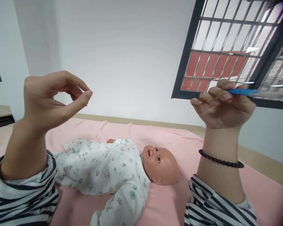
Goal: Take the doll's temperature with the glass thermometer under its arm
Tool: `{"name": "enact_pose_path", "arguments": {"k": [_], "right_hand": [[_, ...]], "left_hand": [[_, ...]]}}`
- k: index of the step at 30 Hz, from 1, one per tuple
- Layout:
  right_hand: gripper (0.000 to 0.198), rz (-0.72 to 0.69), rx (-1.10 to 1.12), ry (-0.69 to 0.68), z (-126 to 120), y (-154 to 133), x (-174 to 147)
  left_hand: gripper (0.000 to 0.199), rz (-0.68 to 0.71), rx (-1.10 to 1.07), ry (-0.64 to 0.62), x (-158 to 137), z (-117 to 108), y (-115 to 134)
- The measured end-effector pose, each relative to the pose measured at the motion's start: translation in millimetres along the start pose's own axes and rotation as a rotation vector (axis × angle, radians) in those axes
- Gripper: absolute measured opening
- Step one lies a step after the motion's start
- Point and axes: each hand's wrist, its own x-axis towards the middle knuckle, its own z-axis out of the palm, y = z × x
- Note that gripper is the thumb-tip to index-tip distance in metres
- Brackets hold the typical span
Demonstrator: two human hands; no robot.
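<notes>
My left hand (54,100) is raised on the left, thumb and index fingertip pressed together in a pinch, with nothing visible between them. On the right, my right hand (224,106) is held up before the window, its fingers curled around a thin stick with a blue end (241,91). The stick's pale, see-through part runs out to the right and is blurred; its exact kind cannot be made out. Below and between my hands, a baby doll (118,166) lies on its back in a white patterned suit, head to the right. Neither hand touches it.
A pink sheet (169,204) covers the surface under the doll. Behind stands a white wall (122,62), with a barred window (221,53) at the upper right. A beige ledge or cabinet (0,135) is at the left edge.
</notes>
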Motion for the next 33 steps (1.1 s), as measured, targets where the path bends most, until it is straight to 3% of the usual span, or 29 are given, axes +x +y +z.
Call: {"name": "enact_pose_path", "arguments": {"k": [4, 6, 9, 11, 16, 21, 25, 29, 31, 33], "right_hand": [[0.017, 0.201, -0.492, -0.006, -3, 6, 5], [0.015, 0.256, -0.555, -0.038, -3, 8, 6], [0.009, 0.080, -0.206, -0.069, 3, 4, 4], [0.008, -0.002, -0.106, -0.039, 8, -2, 1], [0.021, 0.051, -0.536, 0.162, 9, -17, -6], [0.046, -0.179, -0.570, 0.329, 4, -29, -13], [0.027, 0.027, -0.696, 0.141, 21, -33, -15], [0.035, 0.218, -0.835, -0.002, 33, -21, -5], [0.046, 0.333, -0.830, -0.076, 29, -9, 3], [0.052, 0.484, -0.874, -0.170, 19, 9, 11]], "left_hand": [[0.010, -0.012, 0.002, -0.019, 0, -1, 1], [0.010, -0.015, 0.008, -0.023, 0, -1, 2], [0.010, -0.006, 0.010, -0.026, 0, 0, 3], [0.009, 0.001, -0.006, -0.038, 0, 0, 3], [0.008, 0.001, 0.007, -0.082, -1, -1, 4], [0.009, -0.024, 0.012, -0.066, -2, -3, 1], [0.009, -0.017, -0.019, -0.069, -2, -3, -1], [0.009, -0.006, -0.068, -0.099, 0, 5, 2], [0.008, 0.003, -0.122, -0.183, -1, 17, 9], [0.007, -0.035, -0.194, -0.370, -5, 36, 19]]}}
